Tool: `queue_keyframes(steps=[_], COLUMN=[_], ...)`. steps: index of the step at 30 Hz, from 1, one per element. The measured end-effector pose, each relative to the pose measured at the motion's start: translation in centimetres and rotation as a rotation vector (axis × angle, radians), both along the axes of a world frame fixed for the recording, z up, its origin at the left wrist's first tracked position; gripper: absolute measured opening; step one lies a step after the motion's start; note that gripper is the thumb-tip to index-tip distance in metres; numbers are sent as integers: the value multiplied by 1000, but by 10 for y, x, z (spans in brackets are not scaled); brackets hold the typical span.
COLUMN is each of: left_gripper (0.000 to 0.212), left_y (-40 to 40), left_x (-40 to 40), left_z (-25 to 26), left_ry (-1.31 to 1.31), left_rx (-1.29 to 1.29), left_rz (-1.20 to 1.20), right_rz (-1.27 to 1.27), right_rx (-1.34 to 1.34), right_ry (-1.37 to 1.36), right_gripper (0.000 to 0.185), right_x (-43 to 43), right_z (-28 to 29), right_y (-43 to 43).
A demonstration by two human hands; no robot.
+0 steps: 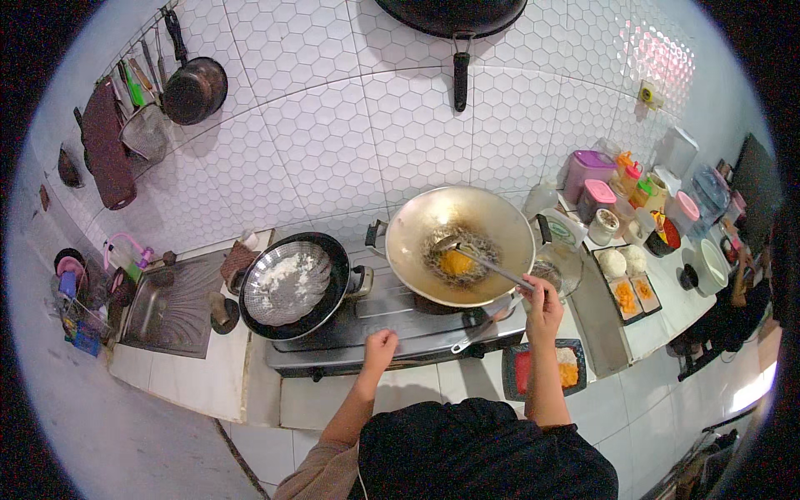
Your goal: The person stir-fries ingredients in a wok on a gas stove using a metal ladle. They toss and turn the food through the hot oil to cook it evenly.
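My right hand (542, 307) grips the handle of a metal ladle (495, 267) over a large two-handled wok (403, 237). The ladle's head rests at an orange-yellow piece of food (457, 265), which lies in bubbling oil at the wok's bottom. My left hand (380, 349) hangs near the stove's front edge, fingers curled, with nothing visible in it. To its left, a perforated metal steamer insert (287, 307) sits in a black pan (342, 275) and carries white crumbly bits. Another long-handled utensil (478, 334) lies across the stove (375, 312) beneath the wok's right side.
Below my right forearm is a black tray (544, 395) with red, white and orange food. On the right counter stand a divided tray (631, 319) with white balls, and several jars (603, 226). A sink (165, 312) lies left; a black pan (460, 69) hangs on the wall.
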State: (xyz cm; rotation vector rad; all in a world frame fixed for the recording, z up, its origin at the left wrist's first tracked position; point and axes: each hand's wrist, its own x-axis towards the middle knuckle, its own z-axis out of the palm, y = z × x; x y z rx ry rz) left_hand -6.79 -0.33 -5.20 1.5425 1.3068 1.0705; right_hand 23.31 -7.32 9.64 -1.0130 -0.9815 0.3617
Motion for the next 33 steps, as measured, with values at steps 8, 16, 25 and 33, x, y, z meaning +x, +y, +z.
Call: queue_keyframes(steps=[8,16,25,33], left_gripper=[20,23,23,24], left_y=[3,11,8,17], left_x=[5,5,6,0], left_z=[4,-6,10,5], left_ry=[82,60,116,184], left_rx=[80,2,-74,-175], left_rz=[35,76,40,-35], right_rz=[-70,-183,-210,-141], right_rx=[-114,-159,34,-70], right_ry=[-186,-236,-131,-202], right_gripper=[19,24,24,15], right_x=[33,82,89,74], right_z=[-2,12,53,57], right_y=[-20,-65,-92,-77])
